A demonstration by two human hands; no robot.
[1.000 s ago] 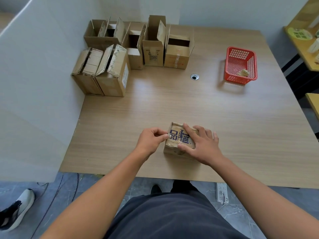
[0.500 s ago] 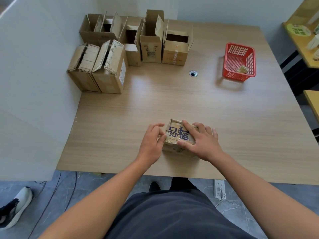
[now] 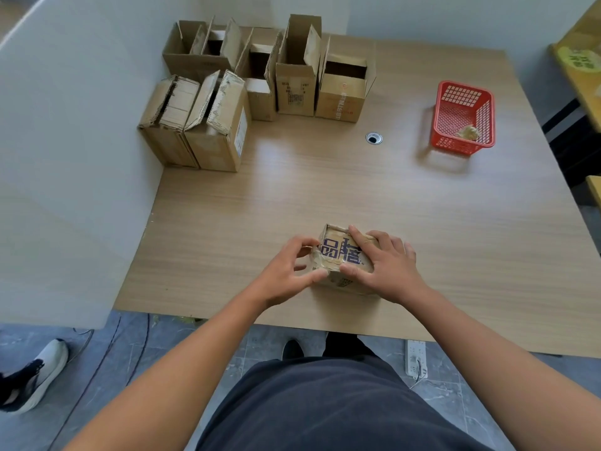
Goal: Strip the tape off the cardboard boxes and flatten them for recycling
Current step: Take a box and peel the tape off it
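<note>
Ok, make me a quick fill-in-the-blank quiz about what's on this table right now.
1. The crumpled wad lies inside the ____ basket.
2. The small box under both hands carries ____ printed characters.
3. The right hand presses flat on the box's ____ face.
4. The left hand pinches the box's ____ end.

Missing words: red; blue; top; left.

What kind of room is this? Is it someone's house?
Probably an office or workroom rather than a house. The wooden desk has a cable hole in it, a grey partition stands along its left side, and a power strip lies on the tiled floor.
</note>
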